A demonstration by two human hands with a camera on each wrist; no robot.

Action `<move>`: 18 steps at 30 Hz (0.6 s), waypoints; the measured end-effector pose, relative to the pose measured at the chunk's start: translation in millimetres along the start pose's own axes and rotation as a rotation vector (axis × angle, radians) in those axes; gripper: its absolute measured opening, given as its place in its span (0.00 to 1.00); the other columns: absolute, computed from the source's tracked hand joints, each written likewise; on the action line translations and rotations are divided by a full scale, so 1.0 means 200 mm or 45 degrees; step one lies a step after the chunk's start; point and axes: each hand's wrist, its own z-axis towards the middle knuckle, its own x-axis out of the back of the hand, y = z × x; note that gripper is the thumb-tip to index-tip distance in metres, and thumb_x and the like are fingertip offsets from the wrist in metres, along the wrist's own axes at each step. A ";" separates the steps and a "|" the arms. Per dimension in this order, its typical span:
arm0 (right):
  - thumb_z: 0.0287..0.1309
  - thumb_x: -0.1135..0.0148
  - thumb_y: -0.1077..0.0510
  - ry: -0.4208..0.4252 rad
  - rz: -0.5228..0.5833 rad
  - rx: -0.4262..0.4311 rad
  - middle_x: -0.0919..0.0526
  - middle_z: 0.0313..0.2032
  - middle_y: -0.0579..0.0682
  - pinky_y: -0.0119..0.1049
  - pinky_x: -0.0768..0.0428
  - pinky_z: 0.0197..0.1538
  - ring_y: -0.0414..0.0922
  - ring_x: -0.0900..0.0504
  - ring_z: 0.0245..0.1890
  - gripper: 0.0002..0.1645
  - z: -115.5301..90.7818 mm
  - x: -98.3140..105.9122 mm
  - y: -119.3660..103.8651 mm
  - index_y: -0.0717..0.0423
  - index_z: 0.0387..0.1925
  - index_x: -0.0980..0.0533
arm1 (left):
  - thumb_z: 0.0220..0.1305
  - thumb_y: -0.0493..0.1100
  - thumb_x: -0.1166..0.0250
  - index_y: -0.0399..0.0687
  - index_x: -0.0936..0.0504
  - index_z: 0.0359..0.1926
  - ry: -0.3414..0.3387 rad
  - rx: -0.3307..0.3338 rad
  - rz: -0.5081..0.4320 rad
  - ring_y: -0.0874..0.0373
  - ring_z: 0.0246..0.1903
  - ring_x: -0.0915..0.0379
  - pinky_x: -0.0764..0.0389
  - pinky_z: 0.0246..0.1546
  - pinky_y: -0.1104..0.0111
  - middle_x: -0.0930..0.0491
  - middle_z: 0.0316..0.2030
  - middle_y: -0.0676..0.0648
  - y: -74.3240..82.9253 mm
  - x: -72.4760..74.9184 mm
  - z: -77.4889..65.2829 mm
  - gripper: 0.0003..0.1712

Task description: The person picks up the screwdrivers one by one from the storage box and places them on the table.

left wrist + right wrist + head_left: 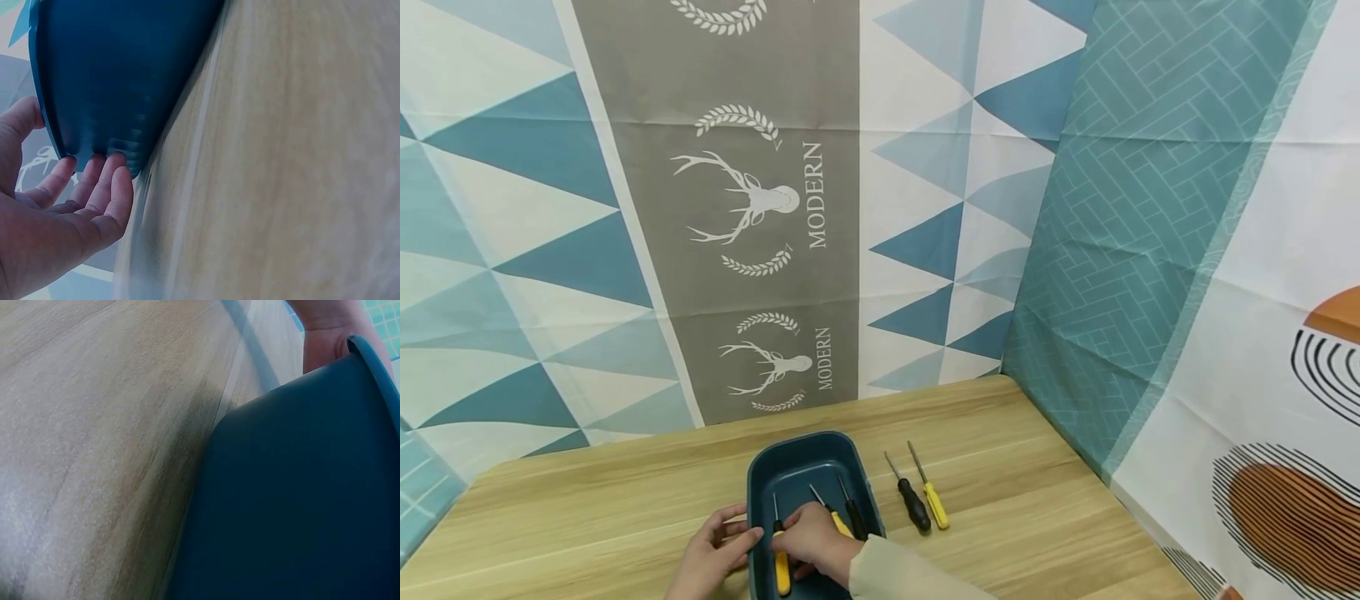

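A deep blue tray [805, 446] stands on the table, its near end cut off by the head view's lower edge. My left hand [711, 550] grips its left side, with the thumb over the rim and the fingertips against the outer wall [94, 81]. Inside the tray, my right hand [815, 537] pinches a yellow-and-black screwdriver [782, 573] between thumb and fingers. Just right of that hand lie another yellow-and-black screwdriver [840, 525] and a black-handled screwdriver [853, 512], both partly covered. The right wrist view shows mostly the tray's outer wall [294, 487].
On the wooden table [1000, 467], right of the tray, lie a screwdriver with a black handle [913, 506] and one with a yellow handle [936, 504], side by side. Patterned cloth [917, 208] hangs behind the table and along its right side.
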 end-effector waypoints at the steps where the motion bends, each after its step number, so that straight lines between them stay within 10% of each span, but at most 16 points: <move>1: 0.47 0.30 0.59 0.007 -0.006 0.004 0.24 0.24 0.50 0.35 0.18 0.25 0.41 0.24 0.22 0.13 0.00 0.00 0.00 0.58 0.33 0.25 | 0.58 0.47 0.34 0.35 0.34 0.61 0.002 0.000 -0.003 0.53 0.39 0.21 0.17 0.36 0.59 0.21 0.46 0.35 0.00 0.00 0.00 0.35; 18: 0.45 0.29 0.62 0.043 -0.134 0.061 0.22 0.27 0.51 0.38 0.17 0.28 0.43 0.19 0.22 0.14 0.01 -0.04 0.00 0.62 0.35 0.23 | 0.58 0.47 0.34 0.34 0.35 0.61 -0.009 -0.005 -0.018 0.52 0.40 0.21 0.17 0.36 0.59 0.22 0.47 0.34 -0.01 0.01 0.00 0.35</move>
